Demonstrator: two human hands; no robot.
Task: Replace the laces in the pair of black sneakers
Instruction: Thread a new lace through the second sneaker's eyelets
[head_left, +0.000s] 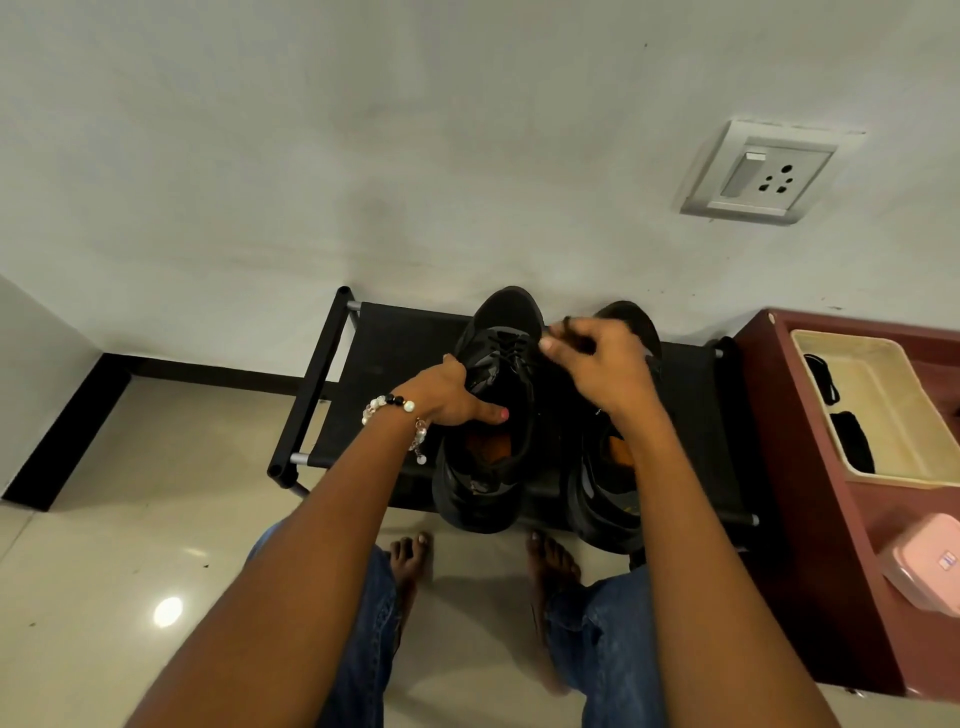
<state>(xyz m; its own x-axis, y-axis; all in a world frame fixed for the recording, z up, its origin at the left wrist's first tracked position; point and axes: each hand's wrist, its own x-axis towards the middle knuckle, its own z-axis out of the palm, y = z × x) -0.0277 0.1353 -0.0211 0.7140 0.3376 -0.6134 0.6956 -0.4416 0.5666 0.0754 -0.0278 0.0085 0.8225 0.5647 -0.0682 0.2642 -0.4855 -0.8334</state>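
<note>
Beige tray (878, 395) on red cabinet (810, 519) borders my rack (405, 332). My left hand (449, 395) grips the left sneaker (493, 415) at the rack's front edge; my right hand (597, 364) pinches its black lace (506, 345), covering the right sneaker (613, 499).

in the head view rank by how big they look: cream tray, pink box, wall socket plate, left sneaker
1. left sneaker
2. cream tray
3. wall socket plate and pink box: unsure, since the box is cut off by the frame edge.
</note>
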